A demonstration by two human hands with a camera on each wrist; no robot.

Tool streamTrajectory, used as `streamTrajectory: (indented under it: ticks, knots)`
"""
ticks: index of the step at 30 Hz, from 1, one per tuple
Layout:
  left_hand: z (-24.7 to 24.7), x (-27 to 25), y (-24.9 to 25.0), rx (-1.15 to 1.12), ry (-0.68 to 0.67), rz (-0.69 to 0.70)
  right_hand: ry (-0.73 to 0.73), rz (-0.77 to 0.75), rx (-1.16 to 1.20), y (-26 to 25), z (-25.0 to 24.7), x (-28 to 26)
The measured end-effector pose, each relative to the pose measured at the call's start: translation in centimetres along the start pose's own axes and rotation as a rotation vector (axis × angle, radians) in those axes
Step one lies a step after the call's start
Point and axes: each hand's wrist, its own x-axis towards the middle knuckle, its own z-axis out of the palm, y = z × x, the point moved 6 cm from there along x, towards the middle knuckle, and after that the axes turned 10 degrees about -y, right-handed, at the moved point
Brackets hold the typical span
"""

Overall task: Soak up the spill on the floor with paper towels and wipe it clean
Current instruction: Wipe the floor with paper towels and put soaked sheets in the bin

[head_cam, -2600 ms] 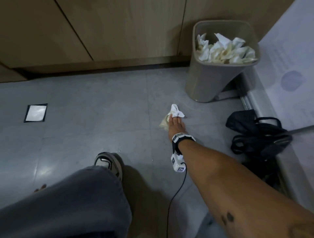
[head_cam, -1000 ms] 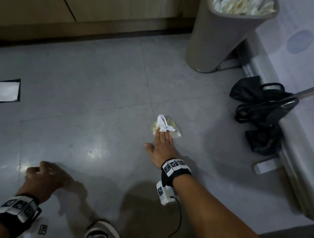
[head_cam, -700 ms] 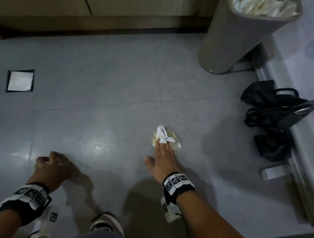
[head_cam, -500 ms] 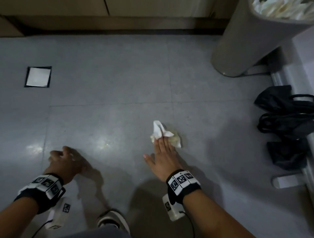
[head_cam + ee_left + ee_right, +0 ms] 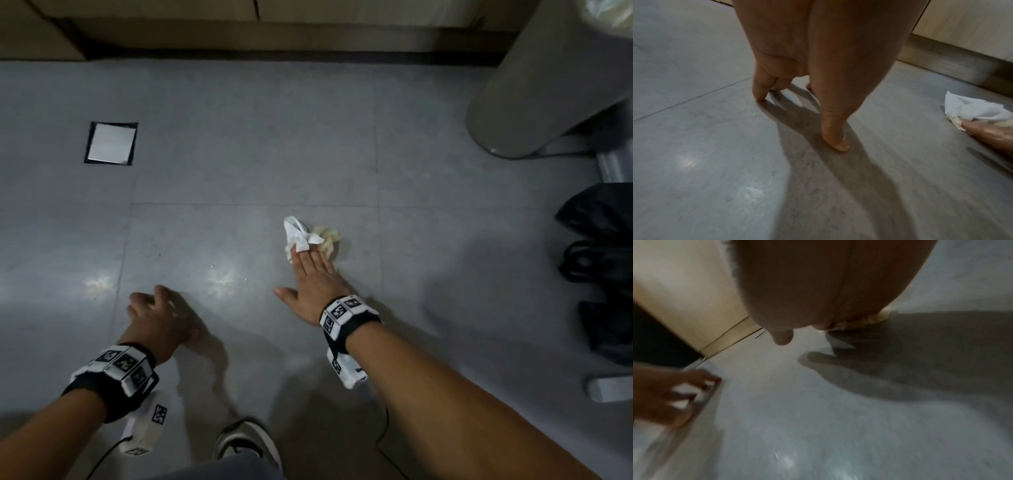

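Note:
A crumpled paper towel (image 5: 308, 236), white on top and stained yellowish below, lies on the grey floor tile (image 5: 239, 164). My right hand (image 5: 310, 263) lies flat with straight fingers pressing on its near edge, thumb spread to the left. In the left wrist view the paper towel (image 5: 972, 108) shows at the right, under a right fingertip (image 5: 986, 131). The right wrist view shows only a stained bit of towel (image 5: 865, 319) past the palm. My left hand (image 5: 156, 308) is propped on bent fingertips on the bare floor to the left and holds nothing.
A grey waste bin (image 5: 548, 85) stands at the back right, beside a metal rail (image 5: 613, 164). A black bag (image 5: 603, 267) lies along the right edge. A square floor plate (image 5: 110, 144) sits far left. Wooden cabinet fronts (image 5: 239, 27) close the back. My shoe (image 5: 245, 442) is below.
My right hand has slid the paper towel leftward across the tile seam. The left hand, unseen 2.6 s ago, came down onto the floor and stays propped there.

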Motion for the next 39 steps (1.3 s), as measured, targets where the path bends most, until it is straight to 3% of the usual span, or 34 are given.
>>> streamTrajectory:
  ticks: [4,7,14,18,22,26,28,30,33,35,37,39]
  knots:
    - [0.5,0.3,-1.2,-0.288,-0.06,-0.112,-0.002,-0.004,0.04,-0.3,-0.3,0.7]
    - [1.3,0.4,-1.0,-0.414,-0.161,-0.082,0.007,0.009,0.014,-0.7,-0.7,1.6]
    - [1.2,0.5,-1.1,-0.24,-0.051,-0.029,0.027,0.01,-0.023,0.5,-1.1,1.0]
    - [3.3,3.1,-2.9,-0.403,-0.017,-0.018,0.032,0.012,-0.032,2.2,-1.4,0.6]
    - [0.4,0.5,-1.9,-0.536,-0.022,-0.127,0.099,0.139,-0.027,6.3,-2.4,-0.6]
    - [0.3,0.1,-1.9,-0.603,-0.008,-0.168,0.072,0.111,-0.087,7.0,-1.3,-1.3]
    - [0.0,-0.2,-1.8,-0.588,-0.003,-0.148,0.113,0.128,-0.083,7.3,-2.0,-1.5]
    - [-0.7,-0.3,-1.6,-0.494,0.028,-0.094,0.18,0.236,-0.019,9.5,-2.9,-2.6]
    - [0.8,0.8,-1.0,-0.288,-0.006,0.118,0.235,0.387,0.075,13.7,-2.6,-4.0]
    - [2.7,2.9,-1.8,-0.169,0.097,0.217,0.245,0.37,0.03,14.7,-2.0,-4.2]
    - [1.6,1.7,-1.9,-0.21,0.059,0.104,0.252,0.341,-0.004,15.4,-2.3,-4.2]
    - [0.2,0.1,-1.7,-0.428,0.022,-0.048,0.281,0.411,0.034,17.0,-2.9,-5.4]
